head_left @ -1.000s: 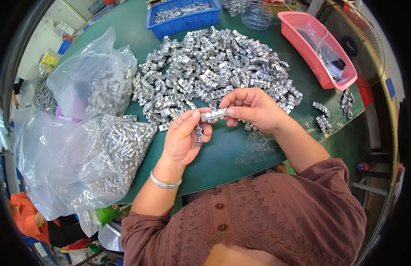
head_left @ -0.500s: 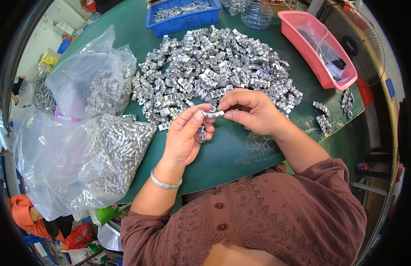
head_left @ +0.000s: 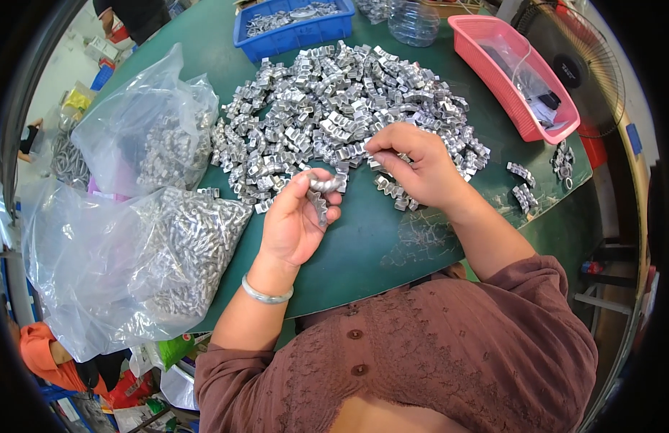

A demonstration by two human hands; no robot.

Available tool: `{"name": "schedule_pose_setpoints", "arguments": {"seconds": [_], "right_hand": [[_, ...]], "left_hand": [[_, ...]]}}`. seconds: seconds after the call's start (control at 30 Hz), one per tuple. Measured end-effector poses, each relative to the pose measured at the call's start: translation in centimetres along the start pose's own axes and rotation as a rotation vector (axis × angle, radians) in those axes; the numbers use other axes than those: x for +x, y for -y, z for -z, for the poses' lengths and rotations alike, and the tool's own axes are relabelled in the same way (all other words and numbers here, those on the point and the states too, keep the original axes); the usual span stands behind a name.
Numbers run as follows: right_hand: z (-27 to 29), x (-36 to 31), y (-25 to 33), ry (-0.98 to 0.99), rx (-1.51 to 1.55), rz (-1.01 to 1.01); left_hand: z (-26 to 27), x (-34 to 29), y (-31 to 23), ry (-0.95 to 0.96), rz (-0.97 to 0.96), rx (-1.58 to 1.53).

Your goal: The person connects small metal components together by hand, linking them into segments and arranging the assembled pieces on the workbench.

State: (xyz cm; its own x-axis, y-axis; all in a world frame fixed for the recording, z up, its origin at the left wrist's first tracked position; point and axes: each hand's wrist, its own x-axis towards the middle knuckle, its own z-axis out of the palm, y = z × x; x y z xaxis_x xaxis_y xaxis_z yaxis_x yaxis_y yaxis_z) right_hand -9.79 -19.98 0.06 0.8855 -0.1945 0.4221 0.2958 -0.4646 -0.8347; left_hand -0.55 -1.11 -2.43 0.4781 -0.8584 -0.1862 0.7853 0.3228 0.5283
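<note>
My left hand is curled around two silvery metal pieces. One is a curved, ribbed metal piece lying across the fingers; a second zigzag metal piece hangs below it against the palm. Up and to the right, my right hand is closed, thumb and forefinger together, at the near edge of a heap of similar metal pieces. Whatever its fingertips may pinch is too small to make out. Several loose pieces lie on the table just under the right hand.
Two clear plastic bags with metal parts lie at the left of the green table. A blue bin of parts stands at the back. The pink basket and a fan are at the right, near several stray pieces.
My right hand has drawn away from the left, up and right toward the heap. The left hand has kept the metal pieces and tipped open slightly. A person shows more at the upper left.
</note>
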Motion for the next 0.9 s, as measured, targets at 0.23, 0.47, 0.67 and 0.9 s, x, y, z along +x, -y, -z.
{"name": "schedule_pose_setpoints", "arguments": {"seconds": [0.23,0.47,0.67,0.9], "right_hand": [[-0.2,0.2,0.8,0.035,-0.740,0.242],[-0.2,0.0,1.2,0.074,-0.871,0.195],[-0.3,-0.2,0.8,0.018,0.036,-0.168],[-0.6,-0.2,1.5,0.064,0.582,-0.483]], "left_hand": [[0.1,-0.2,-0.3,-0.091,-0.019,-0.018],[0.0,-0.3,-0.3,-0.126,-0.021,0.056],[-1.2,-0.4,-0.1,-0.183,-0.015,0.295],[-1.5,-0.7,0.7,-0.133,-0.040,0.318]]}}
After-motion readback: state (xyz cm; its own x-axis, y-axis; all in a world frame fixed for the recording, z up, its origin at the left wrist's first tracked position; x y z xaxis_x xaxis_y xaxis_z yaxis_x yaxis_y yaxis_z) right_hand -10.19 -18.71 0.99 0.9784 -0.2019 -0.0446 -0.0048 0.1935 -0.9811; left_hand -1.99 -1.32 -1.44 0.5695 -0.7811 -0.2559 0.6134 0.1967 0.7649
